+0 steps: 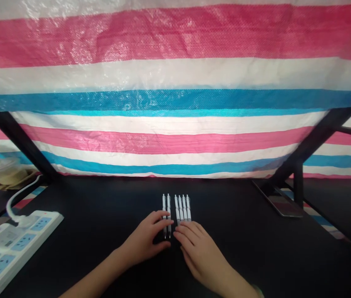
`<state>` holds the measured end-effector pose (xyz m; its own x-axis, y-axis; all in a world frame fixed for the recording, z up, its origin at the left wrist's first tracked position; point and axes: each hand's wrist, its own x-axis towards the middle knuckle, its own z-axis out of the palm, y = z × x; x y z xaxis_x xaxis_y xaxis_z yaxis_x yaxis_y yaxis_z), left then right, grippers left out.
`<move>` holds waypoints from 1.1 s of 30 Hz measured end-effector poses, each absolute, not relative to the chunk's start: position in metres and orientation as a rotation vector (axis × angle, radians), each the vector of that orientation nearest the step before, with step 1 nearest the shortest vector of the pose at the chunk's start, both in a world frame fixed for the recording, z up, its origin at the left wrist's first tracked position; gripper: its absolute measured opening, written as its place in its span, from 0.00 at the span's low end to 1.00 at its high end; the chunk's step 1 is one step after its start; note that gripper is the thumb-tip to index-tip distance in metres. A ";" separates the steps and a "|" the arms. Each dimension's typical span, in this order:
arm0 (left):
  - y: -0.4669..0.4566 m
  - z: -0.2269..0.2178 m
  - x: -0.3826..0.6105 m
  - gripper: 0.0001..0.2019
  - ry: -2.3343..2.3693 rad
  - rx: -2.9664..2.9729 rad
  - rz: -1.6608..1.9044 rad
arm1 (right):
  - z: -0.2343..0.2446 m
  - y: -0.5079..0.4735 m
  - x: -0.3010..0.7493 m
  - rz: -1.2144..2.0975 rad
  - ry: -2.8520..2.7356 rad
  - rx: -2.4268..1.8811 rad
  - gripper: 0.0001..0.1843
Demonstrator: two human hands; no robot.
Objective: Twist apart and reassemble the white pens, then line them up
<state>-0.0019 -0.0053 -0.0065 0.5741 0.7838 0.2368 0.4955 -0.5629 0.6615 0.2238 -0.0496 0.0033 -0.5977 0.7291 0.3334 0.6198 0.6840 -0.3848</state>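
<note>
Six slender white pens (177, 207) lie upright-parallel, grouped two and four

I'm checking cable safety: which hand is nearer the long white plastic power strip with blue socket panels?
Left. The left hand is right of the power strip, over two slim white pens; the right hand is farther right, at four more white pens.

Pens (181, 209) right of power strip (14, 253)

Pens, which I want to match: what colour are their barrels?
The pens have mostly white barrels, seen best in the head view.
</note>
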 end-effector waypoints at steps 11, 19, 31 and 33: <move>-0.004 -0.019 0.002 0.16 1.037 2.473 0.718 | -0.026 -0.040 0.215 -0.314 -2.557 -0.944 0.10; -0.007 -0.018 0.002 0.17 1.040 2.413 0.772 | -0.011 -0.043 0.214 -0.245 -2.621 -0.765 0.12; -0.011 0.004 -0.001 0.09 1.221 1.685 1.113 | 0.014 -0.053 0.231 0.364 -1.819 -0.879 0.15; -0.010 0.005 0.000 0.11 1.202 1.486 1.083 | 0.008 -0.055 0.230 0.415 -1.594 -0.905 0.12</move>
